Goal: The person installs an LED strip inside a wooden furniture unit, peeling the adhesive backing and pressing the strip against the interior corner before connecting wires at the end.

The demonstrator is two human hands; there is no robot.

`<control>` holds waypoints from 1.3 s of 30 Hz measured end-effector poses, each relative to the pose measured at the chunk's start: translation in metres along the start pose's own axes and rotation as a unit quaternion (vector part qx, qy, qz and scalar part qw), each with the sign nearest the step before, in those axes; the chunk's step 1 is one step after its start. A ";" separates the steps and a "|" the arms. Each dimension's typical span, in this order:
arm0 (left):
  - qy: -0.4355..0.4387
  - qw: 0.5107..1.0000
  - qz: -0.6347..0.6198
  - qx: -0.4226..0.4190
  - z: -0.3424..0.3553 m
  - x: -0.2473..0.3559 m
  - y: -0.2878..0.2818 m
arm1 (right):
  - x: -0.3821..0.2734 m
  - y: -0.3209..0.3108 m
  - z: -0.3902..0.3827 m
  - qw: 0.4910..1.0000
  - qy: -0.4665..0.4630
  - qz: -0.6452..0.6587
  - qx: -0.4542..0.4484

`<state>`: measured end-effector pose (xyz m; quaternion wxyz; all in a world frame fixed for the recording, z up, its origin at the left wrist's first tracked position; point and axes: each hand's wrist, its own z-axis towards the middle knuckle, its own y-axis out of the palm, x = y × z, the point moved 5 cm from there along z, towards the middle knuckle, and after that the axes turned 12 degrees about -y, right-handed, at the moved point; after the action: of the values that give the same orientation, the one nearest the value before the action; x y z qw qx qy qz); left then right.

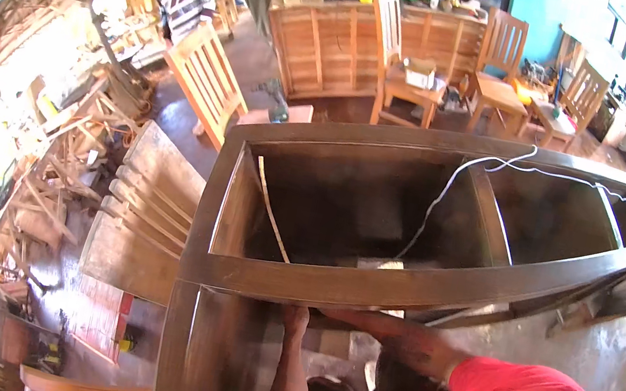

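A dark wooden cabinet frame fills the middle; beyond its far edge a strip of floor leaves a gap before a panelled counter, while a slatted wooden piece crowds its left edge. The frame's near rail covers the fingers of the left hand and hides the right hand, past the right forearm; whether either grips, I cannot tell. The frame's largest compartment contains a pale strip and part of a white cord.
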<state>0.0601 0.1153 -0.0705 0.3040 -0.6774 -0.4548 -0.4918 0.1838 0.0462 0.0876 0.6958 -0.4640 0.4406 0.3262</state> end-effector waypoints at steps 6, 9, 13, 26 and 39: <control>0.207 0.977 0.040 -0.019 0.102 0.000 0.054 | 0.065 -0.013 0.049 0.990 -0.066 -0.088 0.090; 0.030 0.913 -0.394 -0.100 0.160 -0.025 0.048 | 0.083 0.008 0.089 0.980 -0.127 -0.112 0.107; 0.058 0.955 -0.283 -0.069 0.189 -0.013 0.106 | 0.119 -0.014 0.129 0.920 -0.291 -0.200 0.169; 0.116 0.954 -0.235 0.144 0.265 -0.112 0.071 | 0.185 0.009 0.185 0.935 -0.306 -0.167 0.061; 0.131 0.909 0.340 0.203 0.215 -0.094 0.133 | 0.210 0.003 0.195 0.935 -0.284 -0.207 0.055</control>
<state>0.2557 0.2167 -0.2258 0.6404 -0.6440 -0.2430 -0.3407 0.3251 0.2383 -0.0709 0.8683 -0.3941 0.1358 0.2687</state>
